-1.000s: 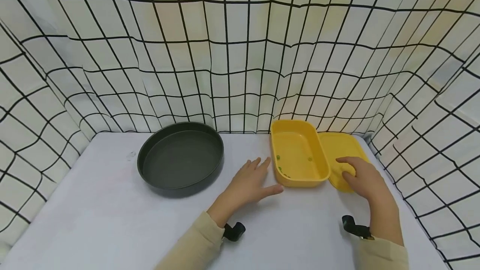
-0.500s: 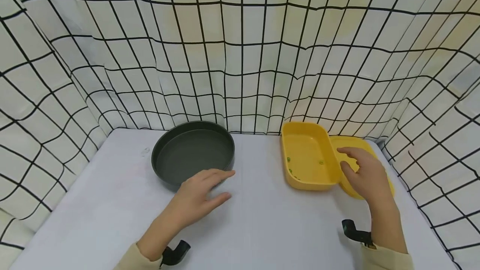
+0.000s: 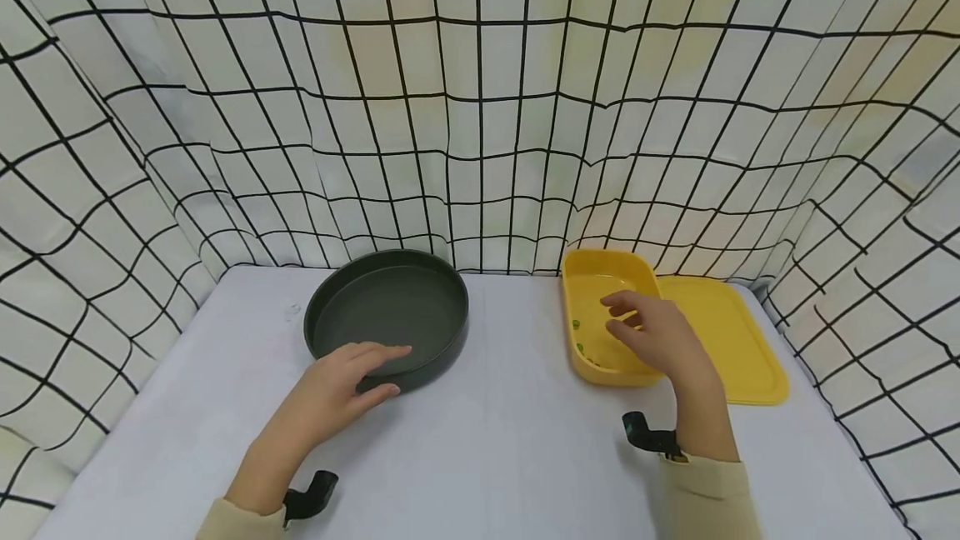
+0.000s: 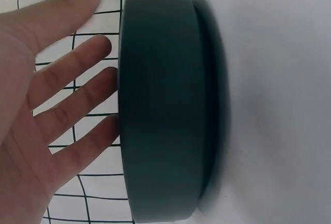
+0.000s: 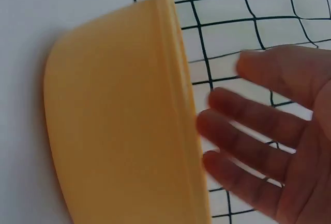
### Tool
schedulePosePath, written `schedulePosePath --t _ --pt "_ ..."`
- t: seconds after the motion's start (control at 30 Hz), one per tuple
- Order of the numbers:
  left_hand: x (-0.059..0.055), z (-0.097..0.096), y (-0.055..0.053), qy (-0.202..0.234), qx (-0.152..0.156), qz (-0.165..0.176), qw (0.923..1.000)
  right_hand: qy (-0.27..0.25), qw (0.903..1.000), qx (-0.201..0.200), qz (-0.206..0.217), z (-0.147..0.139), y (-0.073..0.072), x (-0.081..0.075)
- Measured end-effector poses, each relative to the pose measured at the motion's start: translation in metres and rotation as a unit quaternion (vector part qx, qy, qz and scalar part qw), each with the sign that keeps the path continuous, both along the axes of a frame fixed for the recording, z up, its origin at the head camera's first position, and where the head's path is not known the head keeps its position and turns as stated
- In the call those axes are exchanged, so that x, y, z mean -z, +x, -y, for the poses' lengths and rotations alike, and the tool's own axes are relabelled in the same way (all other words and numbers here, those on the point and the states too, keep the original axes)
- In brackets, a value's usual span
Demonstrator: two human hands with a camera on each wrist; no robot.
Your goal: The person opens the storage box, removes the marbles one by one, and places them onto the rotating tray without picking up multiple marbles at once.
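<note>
While the box stands upright on the right half of the table, the right hand hangs over it, fingers loosely bent and not gripping. Seen from the right wrist, those fingers point at the box's rim, the thumb apart from them; whether any fingertip touches is hard to tell. A few green bits show along the left side of the box's inside, which is yellow like the rest. Just right of the box lies the lid, yellow and flat, partly hidden by the right arm.

Well apart, on the left half of the table, sits the pan, round, dark and right side up. The left hand is over its near rim, fingers extended, thumb held away, gripping nothing; contact with the rim cannot be made out.

Further out, each wrist wears a black mount, with a beige sleeve behind it. Beyond the white tabletop rise pale walls crossed by black grid lines.
</note>
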State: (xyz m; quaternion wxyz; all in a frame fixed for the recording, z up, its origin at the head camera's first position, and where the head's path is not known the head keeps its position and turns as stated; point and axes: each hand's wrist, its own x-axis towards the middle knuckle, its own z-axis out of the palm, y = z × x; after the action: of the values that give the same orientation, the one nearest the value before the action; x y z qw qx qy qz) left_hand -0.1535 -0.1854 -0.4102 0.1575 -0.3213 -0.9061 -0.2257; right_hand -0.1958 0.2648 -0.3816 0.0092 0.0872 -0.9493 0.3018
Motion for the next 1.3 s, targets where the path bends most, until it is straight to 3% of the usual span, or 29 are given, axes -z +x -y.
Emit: schedulePosePath --t 0.17,0.37,0.63,0.83,1.1,1.3 --pt "0.006 0.004 -0.001 -0.007 -0.005 -0.001 1.0 0.026 0.9973 -0.023 0.064 0.013 -0.011 0.017" --pt "0.015 0.001 -0.001 -0.005 -0.012 0.03 0.9995 0.035 0.9966 -0.018 0.072 0.021 -0.012 0.038" --pt "0.024 -0.002 -0.005 0.046 -0.024 0.104 0.9932 0.02 0.9952 -0.013 0.095 0.025 -0.009 0.058" --pt "0.031 -0.005 -0.003 0.068 -0.03 0.115 0.9906 0.016 0.9938 -0.011 0.11 0.026 -0.006 0.064" --pt "0.023 -0.009 0.0 0.061 -0.011 0.116 0.9913 0.032 0.9918 -0.014 0.123 0.024 -0.004 0.061" --pt "0.01 -0.007 -0.003 0.039 -0.013 0.092 0.9949 0.027 0.9914 -0.012 0.127 0.024 -0.009 0.052"
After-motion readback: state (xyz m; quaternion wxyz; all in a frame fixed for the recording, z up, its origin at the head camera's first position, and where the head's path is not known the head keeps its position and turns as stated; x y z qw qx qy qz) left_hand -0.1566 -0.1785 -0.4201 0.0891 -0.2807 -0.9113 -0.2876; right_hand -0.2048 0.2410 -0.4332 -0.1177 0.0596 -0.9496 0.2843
